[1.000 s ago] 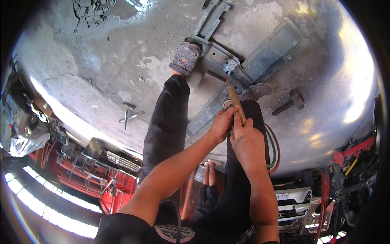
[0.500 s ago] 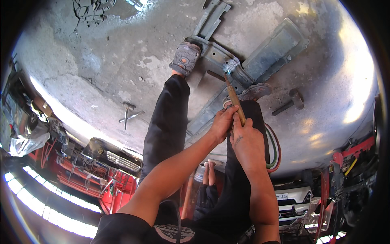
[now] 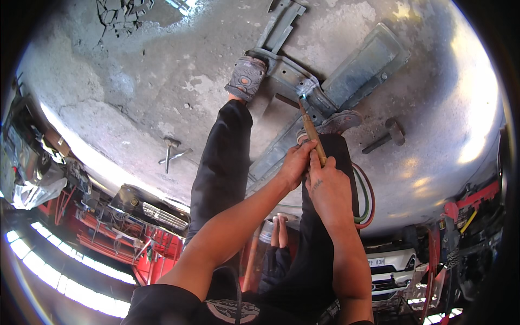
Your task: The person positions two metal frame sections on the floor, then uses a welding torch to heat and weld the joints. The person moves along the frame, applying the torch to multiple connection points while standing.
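A brass-coloured gas torch point(image 3: 312, 130) slants away from me, its tip at a small bluish-white glow on a grey metal bracket point(image 3: 291, 74). My right hand point(image 3: 331, 187) is closed round the rear of the torch, index finger laid along it. Beside it, my left hand point(image 3: 296, 165) is closed, its fingertips against the torch's side. The palm side of both hands is hidden. My left shoe point(image 3: 247, 77) rests against one end of the bracket, and my right shoe point(image 3: 341, 122) is by the other end.
A long grey metal panel point(image 3: 368, 67) lies beyond the bracket. On the concrete floor are a hammer point(image 3: 394, 134) to the right and another hammer point(image 3: 170, 145) to the left. Red and green hoses point(image 3: 370, 203) curve beside my right leg. Another person point(image 3: 276, 260) is behind, near parked vehicles.
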`<move>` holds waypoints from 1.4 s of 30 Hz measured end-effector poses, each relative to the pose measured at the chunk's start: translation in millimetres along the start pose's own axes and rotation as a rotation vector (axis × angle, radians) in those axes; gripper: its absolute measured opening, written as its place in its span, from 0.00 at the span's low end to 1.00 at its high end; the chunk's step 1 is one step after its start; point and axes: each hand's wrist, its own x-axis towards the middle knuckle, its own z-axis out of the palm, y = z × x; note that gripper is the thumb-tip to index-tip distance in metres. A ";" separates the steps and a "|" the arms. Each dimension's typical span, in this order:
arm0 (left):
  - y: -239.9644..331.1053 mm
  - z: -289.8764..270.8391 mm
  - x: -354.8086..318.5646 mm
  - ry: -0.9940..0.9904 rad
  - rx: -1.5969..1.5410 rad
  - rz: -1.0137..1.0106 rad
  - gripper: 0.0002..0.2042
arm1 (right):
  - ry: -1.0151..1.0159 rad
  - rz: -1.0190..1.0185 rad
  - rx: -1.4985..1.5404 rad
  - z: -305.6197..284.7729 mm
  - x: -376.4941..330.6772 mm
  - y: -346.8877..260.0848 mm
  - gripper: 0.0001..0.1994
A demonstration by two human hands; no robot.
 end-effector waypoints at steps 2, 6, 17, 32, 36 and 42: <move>-1.9 0.4 2.2 0.009 -0.015 0.014 0.18 | -0.002 -0.001 0.008 -1.5 0.3 -0.7 0.30; -0.3 0.2 1.4 -0.010 -0.011 0.020 0.18 | 0.001 0.002 -0.007 -2.2 -0.1 -0.8 0.30; 4.8 -3.7 -2.7 -0.047 0.013 -0.040 0.20 | 0.013 -0.003 -0.016 -0.7 -0.5 -2.0 0.30; 2.0 -7.4 0.7 -0.045 0.028 -0.048 0.19 | -0.007 0.001 0.003 2.7 1.1 -1.7 0.30; 2.4 -5.9 0.8 -0.048 0.027 -0.043 0.19 | -0.002 -0.002 0.002 2.1 0.8 -0.9 0.31; 4.0 -6.2 -0.3 -0.061 0.019 -0.049 0.19 | 0.002 0.000 -0.001 0.3 0.7 -2.6 0.31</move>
